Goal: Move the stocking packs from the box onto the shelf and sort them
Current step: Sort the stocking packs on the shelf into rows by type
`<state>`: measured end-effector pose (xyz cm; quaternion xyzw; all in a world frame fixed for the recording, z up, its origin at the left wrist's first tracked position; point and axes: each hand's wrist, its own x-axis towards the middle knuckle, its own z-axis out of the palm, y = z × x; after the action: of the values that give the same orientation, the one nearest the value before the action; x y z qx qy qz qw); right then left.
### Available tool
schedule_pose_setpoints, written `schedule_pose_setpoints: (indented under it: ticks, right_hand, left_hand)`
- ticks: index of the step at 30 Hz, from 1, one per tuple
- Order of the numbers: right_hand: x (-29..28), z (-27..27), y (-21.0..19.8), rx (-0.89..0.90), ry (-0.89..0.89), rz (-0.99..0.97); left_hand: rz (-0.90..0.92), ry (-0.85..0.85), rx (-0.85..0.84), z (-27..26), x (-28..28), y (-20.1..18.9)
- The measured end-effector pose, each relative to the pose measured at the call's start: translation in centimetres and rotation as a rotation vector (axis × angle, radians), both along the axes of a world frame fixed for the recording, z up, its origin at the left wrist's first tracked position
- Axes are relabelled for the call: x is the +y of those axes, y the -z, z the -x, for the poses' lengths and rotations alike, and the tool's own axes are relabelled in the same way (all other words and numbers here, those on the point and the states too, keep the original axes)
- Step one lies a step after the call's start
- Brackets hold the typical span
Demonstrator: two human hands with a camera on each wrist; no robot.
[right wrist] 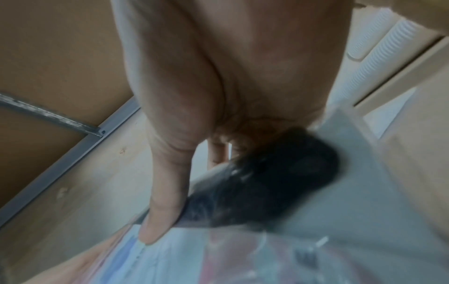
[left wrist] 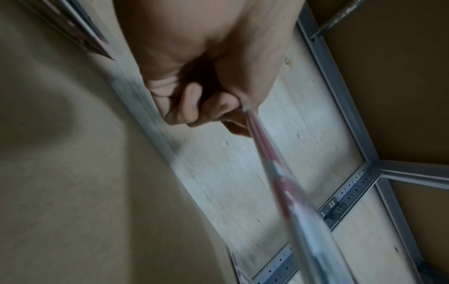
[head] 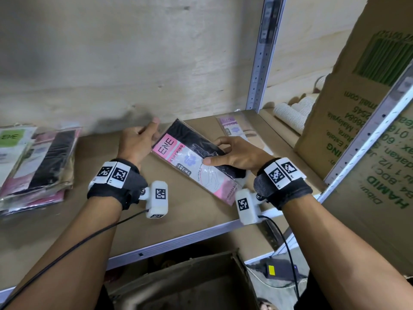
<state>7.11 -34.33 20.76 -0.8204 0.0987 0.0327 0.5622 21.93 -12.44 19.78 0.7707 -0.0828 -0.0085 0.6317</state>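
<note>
i hold one pink pack [head: 196, 162] between both hands, just above the shelf [head: 192, 220]. my left hand [head: 139, 146] pinches its far long edge at about 10 o'clock from the pack's middle; the left wrist view shows thumb and curled fingers [left wrist: 194, 107] closed on the thin edge. my right hand [head: 237, 156] grips the near right side at about 4 o'clock, thumb [head: 211, 161] flat on the printed face and the other fingers curled over the dark stocking part. two grips on opposite edges keep the slippery flat pack level, which i judge to be the reason for using both hands.

the pack lies slanted, label end towards 7 o'clock. whether its underside touches the board i cannot tell from these views.

a stack of packs [head: 38, 162] sits at 9 o'clock on the shelf, well apart from my hands, pink and green labels mixed in it. a single purple pack [head: 237, 128] lies flat at 1 o'clock, just beyond my right hand. these separate spots suggest sorting by label colour, so the pink pack probably belongs with the stack.

the box [head: 190, 285] stands open below the shelf edge at 6 o'clock; its contents are not visible.
</note>
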Motion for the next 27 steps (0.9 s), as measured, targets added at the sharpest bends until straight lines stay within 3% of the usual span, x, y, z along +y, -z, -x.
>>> schedule_pose_setpoints:
  ticks: [6, 16, 22, 27]
  right_hand:
    - [-1.0, 0.5, -0.2, 0.031, -0.030, 0.001]
    - [-1.3, 0.7, 0.3, -0.002, 0.011, -0.155]
    - [-0.3, 0.4, 0.2, -0.047, 0.187, -0.415]
    - [0.5, -0.5, 1.4, 0.004, 0.300, -0.270]
  left_hand:
    - [0.215, 0.177, 0.325, 0.1, 0.5, -0.2]
    - [0.375, 0.153, 0.440, -0.9, 0.4, 1.2]
    - [0.085, 0.402, 0.432, 1.8, -0.6, 1.0]
    - [-0.139, 0.671, 0.432, 4.0, -1.4, 0.9]
